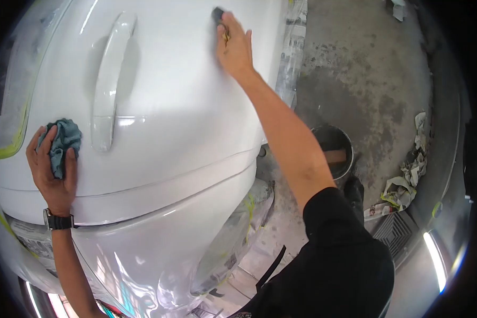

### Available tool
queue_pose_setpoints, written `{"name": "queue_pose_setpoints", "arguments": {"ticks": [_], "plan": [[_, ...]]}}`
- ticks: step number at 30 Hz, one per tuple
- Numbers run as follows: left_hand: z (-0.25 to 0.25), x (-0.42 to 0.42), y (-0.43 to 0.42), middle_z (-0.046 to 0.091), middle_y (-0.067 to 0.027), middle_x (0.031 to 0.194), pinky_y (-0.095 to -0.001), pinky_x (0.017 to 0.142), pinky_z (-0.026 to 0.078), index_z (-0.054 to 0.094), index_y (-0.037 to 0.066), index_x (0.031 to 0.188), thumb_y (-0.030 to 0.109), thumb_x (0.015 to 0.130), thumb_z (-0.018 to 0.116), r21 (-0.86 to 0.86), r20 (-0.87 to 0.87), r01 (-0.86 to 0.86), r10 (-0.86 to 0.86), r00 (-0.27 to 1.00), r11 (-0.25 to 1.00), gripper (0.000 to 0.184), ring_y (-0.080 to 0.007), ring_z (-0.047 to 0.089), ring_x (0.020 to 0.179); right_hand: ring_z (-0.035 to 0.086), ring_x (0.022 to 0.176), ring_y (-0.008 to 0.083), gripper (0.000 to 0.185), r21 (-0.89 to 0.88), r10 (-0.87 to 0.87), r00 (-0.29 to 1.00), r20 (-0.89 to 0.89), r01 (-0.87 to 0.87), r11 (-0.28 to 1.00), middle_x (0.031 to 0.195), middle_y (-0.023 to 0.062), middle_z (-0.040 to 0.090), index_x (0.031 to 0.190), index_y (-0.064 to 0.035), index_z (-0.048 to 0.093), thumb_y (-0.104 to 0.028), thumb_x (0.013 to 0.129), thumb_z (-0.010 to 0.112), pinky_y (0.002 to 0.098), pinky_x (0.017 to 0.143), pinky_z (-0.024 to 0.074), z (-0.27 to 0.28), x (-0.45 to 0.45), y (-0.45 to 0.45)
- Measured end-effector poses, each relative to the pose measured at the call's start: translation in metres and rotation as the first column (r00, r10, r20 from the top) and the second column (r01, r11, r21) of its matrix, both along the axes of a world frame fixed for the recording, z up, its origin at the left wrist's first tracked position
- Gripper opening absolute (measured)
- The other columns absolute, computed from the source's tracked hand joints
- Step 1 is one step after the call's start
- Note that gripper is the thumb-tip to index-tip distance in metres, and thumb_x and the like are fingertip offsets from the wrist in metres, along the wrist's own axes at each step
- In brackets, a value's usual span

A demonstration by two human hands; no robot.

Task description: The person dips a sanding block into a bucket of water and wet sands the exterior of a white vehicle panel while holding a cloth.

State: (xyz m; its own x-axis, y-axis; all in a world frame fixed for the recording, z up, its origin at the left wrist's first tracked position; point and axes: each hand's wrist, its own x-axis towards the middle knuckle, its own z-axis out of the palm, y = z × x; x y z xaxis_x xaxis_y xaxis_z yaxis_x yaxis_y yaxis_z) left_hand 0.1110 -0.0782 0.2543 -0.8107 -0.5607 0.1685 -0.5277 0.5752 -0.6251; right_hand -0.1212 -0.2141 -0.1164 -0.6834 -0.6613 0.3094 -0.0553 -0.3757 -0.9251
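My left hand, with a watch on its wrist, is closed around a crumpled blue-green cloth and rests on the white car door. Just right of it is the white door handle. Far up the same panel, my right hand presses down on a small dark block that sticks out past the fingertips. Most of that block lies hidden under the fingers.
Masking paper borders the door's right edge, and green tape runs around the window at left. A black bucket holding a brown block stands on the grey floor. Crumpled paper lies along the right side.
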Motion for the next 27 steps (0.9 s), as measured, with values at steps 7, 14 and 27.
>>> {"name": "queue_pose_setpoints", "arguments": {"ticks": [7, 14, 27], "plan": [[0.005, 0.010, -0.005, 0.057, -0.0202, 0.138, -0.0457, 0.108, 0.045, 0.060, 0.005, 0.135, 0.002, 0.090, 0.068, -0.030, 0.055, 0.017, -0.015, 0.998, 0.999, 0.046, -0.0366, 0.053, 0.130, 0.018, 0.154, 0.0389, 0.060, -0.108, 0.025, 1.000, 0.016, -0.023, 0.994, 0.166, 0.0224, 0.021, 0.158, -0.0003, 0.028, -0.025, 0.106, 0.044, 0.0580, 0.123, 0.0105, 0.006, 0.048, 0.016], [0.004, 0.005, -0.004, 0.058, -0.0204, 0.136, -0.0434, 0.104, 0.048, 0.062, 0.006, 0.134, 0.003, 0.089, 0.071, -0.026, 0.054, 0.049, -0.048, 0.997, 0.998, 0.046, -0.0355, 0.056, 0.127, 0.019, 0.154, 0.0423, 0.070, -0.081, 0.369, 0.913, -0.171, -0.387, 0.919, 0.167, 0.0219, 0.021, 0.160, -0.0054, 0.026, -0.022, 0.099, 0.055, 0.0672, 0.119, 0.0068, -0.041, 0.214, 0.230], [0.004, 0.006, -0.006, 0.062, -0.0182, 0.131, -0.0407, 0.102, 0.049, 0.064, 0.009, 0.133, 0.009, 0.091, 0.073, -0.052, 0.065, 0.079, -0.076, 0.995, 0.995, 0.044, -0.0321, 0.060, 0.121, 0.024, 0.153, 0.0414, 0.067, -0.118, 0.380, 0.890, -0.251, -0.417, 0.901, 0.166, 0.0213, 0.023, 0.159, -0.0074, 0.030, -0.018, 0.098, 0.056, 0.0688, 0.118, 0.0121, -0.056, 0.212, 0.235]]}}
